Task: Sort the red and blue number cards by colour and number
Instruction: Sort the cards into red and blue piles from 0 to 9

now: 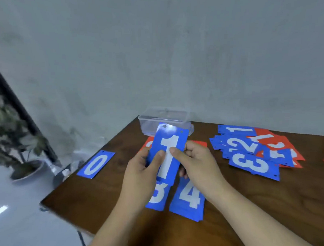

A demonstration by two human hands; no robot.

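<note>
Grey plaster wall [172,48] behind, dark wooden tabletop [105,196] in front, potted plant [15,147] on the floor far out at 9 o'clock.

At the centre, raised off the tabletop with its punched end tipped toward 12 o'clock: blue 1 card [168,152]. Pinched on its 9 o'clock edge by the left hand [141,172] and on its 3 o'clock edge by the right hand [194,162], thumbs on the printed face, fingers [183,173] curled round the back.

Lying flat: blue 0 card [95,164] at 9 o'clock; blue 3 card [157,195] and blue 4 card [188,199] just beside each other at 6 o'clock, their tops hidden under the hands. Seemingly more than one card under the 4. Red cards [148,144] at 12 o'clock, mostly hidden, digits unreadable. Beyond them, a clear plastic box [164,121]. At 2 o'clock, an unsorted heap [251,150] of overlapping blue and red cards.

Probably the placing step for this 1. To do it well:
- Lower onto bare wood between the 0 and the 3, nearer the 0, leaving room for a 2.
- Turn the digit the same way up as its neighbours and square the long edges to theirs.
- Lay one short end down first, then slide the fingers out from beneath so nothing skids.
- Keep clear of the red cards at 12 o'clock; blue row only.
</note>
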